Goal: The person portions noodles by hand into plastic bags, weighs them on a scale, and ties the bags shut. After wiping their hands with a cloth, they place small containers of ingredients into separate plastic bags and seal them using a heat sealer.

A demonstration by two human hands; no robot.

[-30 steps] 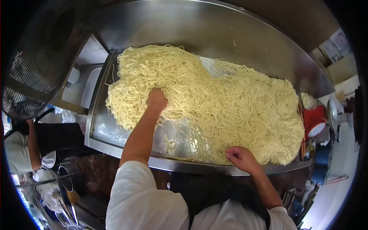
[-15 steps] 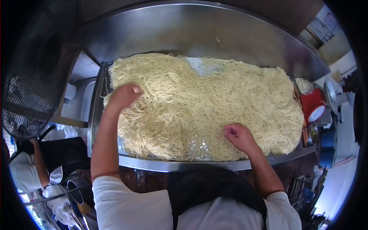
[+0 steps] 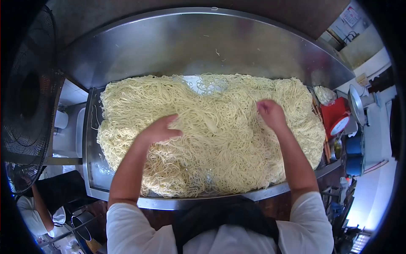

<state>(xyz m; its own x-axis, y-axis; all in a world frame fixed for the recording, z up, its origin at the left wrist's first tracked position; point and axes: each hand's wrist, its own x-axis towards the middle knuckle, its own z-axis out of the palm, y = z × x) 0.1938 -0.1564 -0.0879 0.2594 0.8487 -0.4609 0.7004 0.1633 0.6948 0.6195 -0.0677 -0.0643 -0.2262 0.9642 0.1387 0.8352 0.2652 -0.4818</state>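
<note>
A broad heap of pale yellow noodles (image 3: 228, 144) covers most of the metal tray table (image 3: 101, 171). Over the left-centre of the heap is my left hand (image 3: 160, 129), its thumb and fingers spread apart with nothing between them. My right hand (image 3: 272, 114) is over the right part of the heap, fingers curled in; whether noodle strands are in them is hidden. Near the back edge a patch of bare tray surface (image 3: 192, 83) shows through the noodles.
A steel back panel (image 3: 169, 46) rises behind the noodles. On the right stand a red scale (image 3: 332, 116) and a bagged bundle (image 3: 325, 95). A large fan (image 3: 29, 93) is at the left, with another person's arm (image 3: 42, 205) below it.
My left hand has moved right toward the middle, its fingers opening. My right hand has gone farther back over the noodles. The view has shifted slightly.
</note>
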